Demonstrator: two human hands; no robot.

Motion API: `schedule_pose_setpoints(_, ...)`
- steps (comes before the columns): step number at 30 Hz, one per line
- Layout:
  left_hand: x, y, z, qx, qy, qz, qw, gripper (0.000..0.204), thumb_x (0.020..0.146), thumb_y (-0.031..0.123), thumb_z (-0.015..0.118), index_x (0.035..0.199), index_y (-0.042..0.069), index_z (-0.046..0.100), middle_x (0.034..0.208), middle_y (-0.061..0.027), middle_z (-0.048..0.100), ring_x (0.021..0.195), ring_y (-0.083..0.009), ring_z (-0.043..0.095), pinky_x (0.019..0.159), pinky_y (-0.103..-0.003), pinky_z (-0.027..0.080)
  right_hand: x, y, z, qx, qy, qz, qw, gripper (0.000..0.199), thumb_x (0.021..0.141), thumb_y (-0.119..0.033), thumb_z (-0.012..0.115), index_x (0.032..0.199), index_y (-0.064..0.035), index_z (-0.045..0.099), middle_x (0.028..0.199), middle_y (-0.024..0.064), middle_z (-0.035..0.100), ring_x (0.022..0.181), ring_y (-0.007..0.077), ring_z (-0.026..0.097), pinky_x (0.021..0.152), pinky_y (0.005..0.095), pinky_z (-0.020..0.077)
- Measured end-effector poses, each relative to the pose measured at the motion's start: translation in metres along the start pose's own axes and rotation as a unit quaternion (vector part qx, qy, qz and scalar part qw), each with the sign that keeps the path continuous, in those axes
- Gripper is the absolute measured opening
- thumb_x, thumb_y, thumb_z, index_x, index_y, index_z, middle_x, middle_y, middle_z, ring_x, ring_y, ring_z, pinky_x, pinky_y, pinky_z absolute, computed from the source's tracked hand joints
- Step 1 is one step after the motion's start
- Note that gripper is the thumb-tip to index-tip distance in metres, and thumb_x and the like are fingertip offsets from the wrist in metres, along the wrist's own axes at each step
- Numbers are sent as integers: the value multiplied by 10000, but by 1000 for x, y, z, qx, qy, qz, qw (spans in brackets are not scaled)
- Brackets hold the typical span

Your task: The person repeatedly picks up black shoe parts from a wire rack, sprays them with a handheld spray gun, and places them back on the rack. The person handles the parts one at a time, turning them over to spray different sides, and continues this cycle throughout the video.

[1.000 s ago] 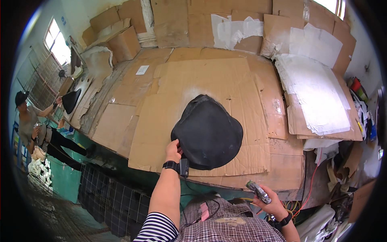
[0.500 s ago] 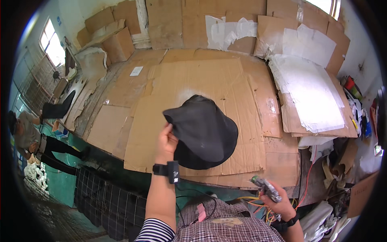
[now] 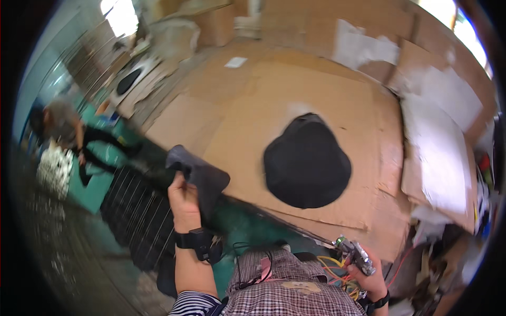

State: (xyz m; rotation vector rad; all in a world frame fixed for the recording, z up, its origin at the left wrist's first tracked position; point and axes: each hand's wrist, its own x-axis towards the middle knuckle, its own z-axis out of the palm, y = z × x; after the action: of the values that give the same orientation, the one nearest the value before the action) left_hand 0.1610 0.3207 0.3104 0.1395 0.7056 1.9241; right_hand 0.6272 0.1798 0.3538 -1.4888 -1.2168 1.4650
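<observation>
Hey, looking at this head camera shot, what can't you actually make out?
- Head view, the metal tool in the right hand: small, blurred, its kind unclear.
- Dark grey fabric piece in the left hand: folded, its shape hidden.
- Person at left: motion-blurred.
- Right rim clutter: cut off by the fisheye edge.

Cardboard-covered table (image 3: 247, 121), white paper sheets (image 3: 440, 158), person crouching (image 3: 66, 129)
</observation>
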Motion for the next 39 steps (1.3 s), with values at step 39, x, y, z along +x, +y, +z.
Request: schedule_pose_setpoints(39,-86,301,-552,-114,271,380,877,337,807,-107,504,1079,84,561,1029,-81,626,954,-238,604,932,-431,488,86,37,377,-342,-437,43,831,599,808,-75,716,1348,-40,459,1071,72,613,944,150,557,797,297,473)
